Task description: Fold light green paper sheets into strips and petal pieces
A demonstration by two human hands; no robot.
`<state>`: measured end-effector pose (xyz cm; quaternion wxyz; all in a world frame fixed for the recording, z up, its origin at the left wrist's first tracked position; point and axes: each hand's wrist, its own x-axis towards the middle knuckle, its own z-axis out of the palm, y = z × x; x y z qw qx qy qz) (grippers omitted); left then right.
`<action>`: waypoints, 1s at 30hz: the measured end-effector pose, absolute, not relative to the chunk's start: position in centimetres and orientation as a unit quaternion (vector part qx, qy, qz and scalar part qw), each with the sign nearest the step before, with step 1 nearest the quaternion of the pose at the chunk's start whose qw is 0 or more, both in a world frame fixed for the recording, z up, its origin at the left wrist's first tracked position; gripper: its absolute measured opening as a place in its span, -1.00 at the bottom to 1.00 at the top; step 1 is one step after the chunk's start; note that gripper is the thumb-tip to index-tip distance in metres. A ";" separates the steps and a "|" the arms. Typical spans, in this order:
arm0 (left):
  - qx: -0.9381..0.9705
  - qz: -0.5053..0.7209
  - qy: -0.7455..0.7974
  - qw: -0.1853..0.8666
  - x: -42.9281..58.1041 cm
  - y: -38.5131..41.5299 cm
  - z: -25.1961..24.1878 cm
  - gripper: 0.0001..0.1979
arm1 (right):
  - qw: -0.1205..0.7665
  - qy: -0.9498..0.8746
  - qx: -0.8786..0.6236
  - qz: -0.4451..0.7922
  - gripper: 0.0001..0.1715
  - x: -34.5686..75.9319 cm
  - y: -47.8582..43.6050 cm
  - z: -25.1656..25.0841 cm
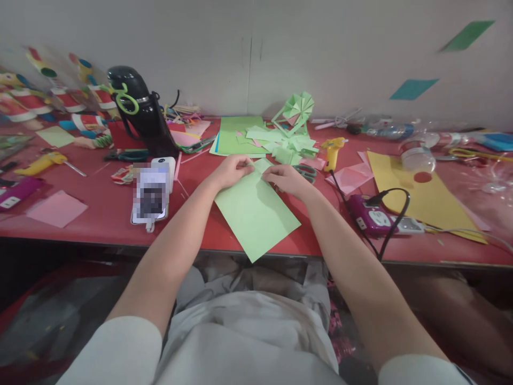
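Note:
A sheet of light green paper (258, 216) lies at an angle in front of me, one corner reaching over the table's near edge. My left hand (235, 170) is closed on its far part, with thumb and fingertips together at the paper. Close beside it, my right hand (290, 179) pinches the same far end from the right. A small piece of the sheet at that end seems folded or raised between the two hands; the fingertips partly hide it. Grey-handled scissors (306, 172) lie just behind my right hand.
Behind my hands are a green paper stack (240, 133), cut scraps and a folded paper flower (298, 109). A phone (150, 198) and black bottle (140, 112) stand left. At right are a yellow glue gun (332, 152), a purple power socket (371, 216) with cable, and yellow card (420, 200).

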<state>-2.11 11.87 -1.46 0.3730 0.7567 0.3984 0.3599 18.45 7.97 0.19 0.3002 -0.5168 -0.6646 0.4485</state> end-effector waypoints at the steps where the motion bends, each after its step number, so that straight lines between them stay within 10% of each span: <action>1: 0.758 0.365 0.396 0.367 -2.0 12.0 -1.5 -0.82 | 0.305 -0.667 -0.515 0.443 -0.85 18.4 8.1 0.0; 30: 0.641 0.525 0.486 0.279 -7.1 14.7 -1.3 -0.95 | 0.261 -0.676 -0.514 0.459 -0.80 21.5 7.9 1.3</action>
